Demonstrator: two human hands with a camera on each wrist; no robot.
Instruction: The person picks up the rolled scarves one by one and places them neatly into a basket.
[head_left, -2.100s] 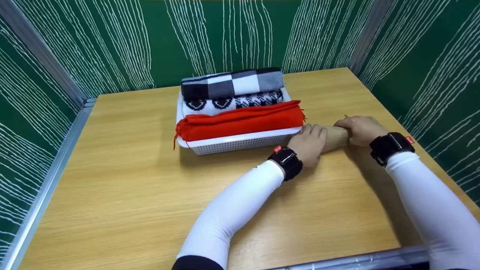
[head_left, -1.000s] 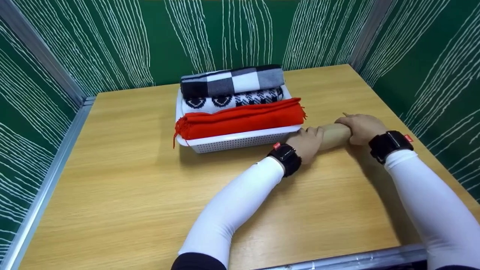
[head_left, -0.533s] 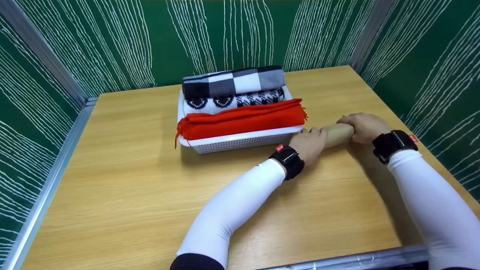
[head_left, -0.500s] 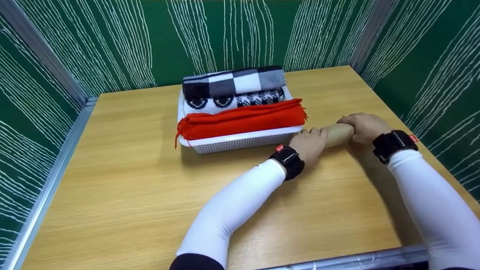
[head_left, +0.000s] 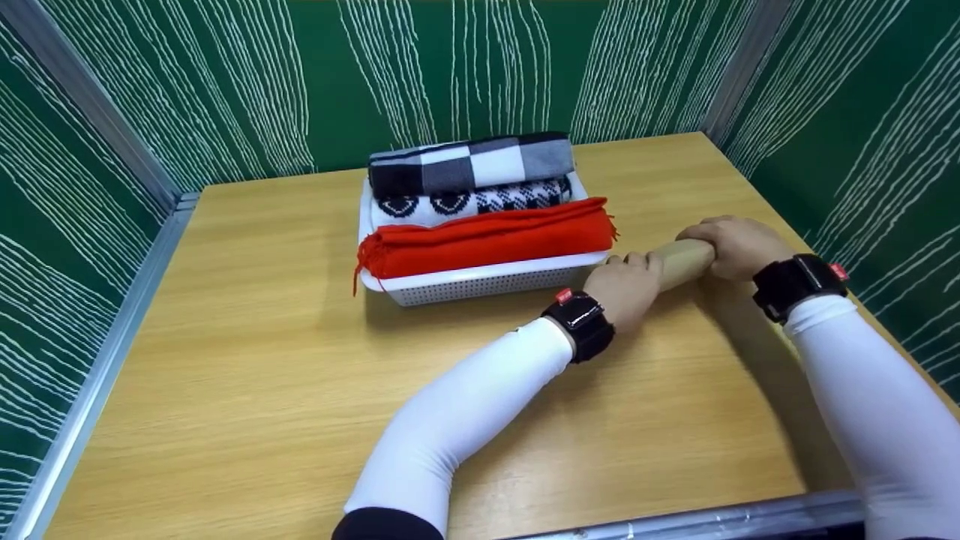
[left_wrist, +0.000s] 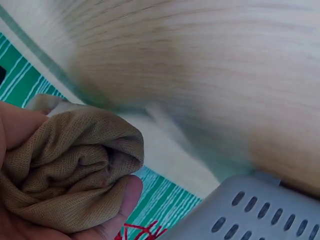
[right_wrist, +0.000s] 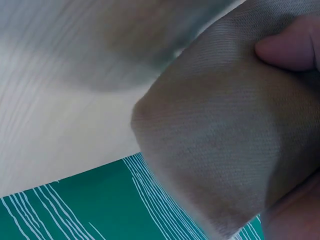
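Note:
A rolled tan scarf (head_left: 684, 262) lies between both hands, right of the white basket (head_left: 487, 287). My left hand (head_left: 624, 289) grips its near left end, close to the basket's front right corner. The far right end is in my right hand (head_left: 742, 246). Its spiral layers of ribbed fabric (left_wrist: 75, 165) face the left wrist camera, with fingers curled around them. In the right wrist view, thumb and fingers hold the roll (right_wrist: 215, 120) from the side. A rolled red scarf (head_left: 487, 244) with fringed ends rests at the basket's front.
Behind the red scarf, the basket also holds a black-and-white patterned knit roll (head_left: 442, 206) and a black, grey and white checked roll (head_left: 472, 166). Green walls (head_left: 337, 90) with white lines enclose the wooden table (head_left: 247, 360). A metal rail (head_left: 697, 521) runs along its front edge.
Both hands have shifted slightly to the right with the tan scarf, and the right hand has risen a little. The roll is now more slanted. The basket and its contents stay put.

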